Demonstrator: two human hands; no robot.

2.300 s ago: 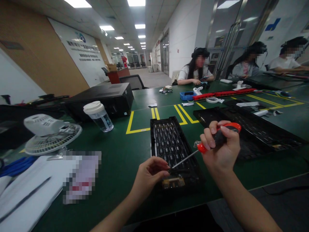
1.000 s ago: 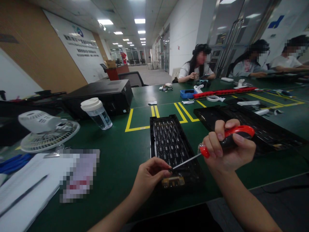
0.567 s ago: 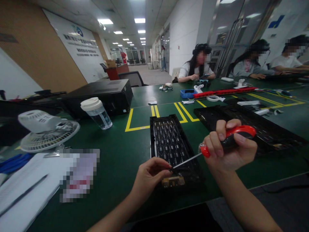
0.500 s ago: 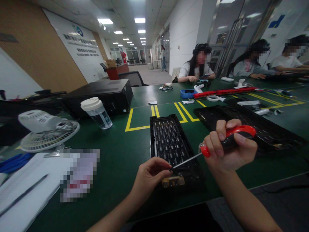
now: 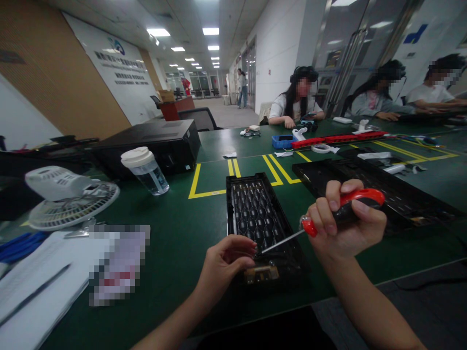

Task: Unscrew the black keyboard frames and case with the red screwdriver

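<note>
My right hand [image 5: 346, 218] is closed round the red and black handle of a screwdriver [image 5: 284, 242], whose metal shaft slants down to the left. Its tip is beside the fingertips of my left hand [image 5: 229, 257], at the near part of a black panel [image 5: 255, 214] with a honeycomb pattern. The fingers of my left hand are bent together near the tip; whatever they pinch is too small to make out. A yellowish-brown piece [image 5: 260, 274] sits at the panel's near end.
Right of the panel lies a larger black frame [image 5: 372, 194]. On the left are a cup [image 5: 146, 170], a white fan [image 5: 69, 199], papers [image 5: 40, 277] and a black case [image 5: 160, 146]. A blue tray [image 5: 283, 141] and red strip [image 5: 339, 139] lie farther back. Several people sit opposite.
My left hand has shifted slightly left, its fingertips a little away from the screwdriver tip. My right hand keeps its hold on the screwdriver, nearly unmoved.
</note>
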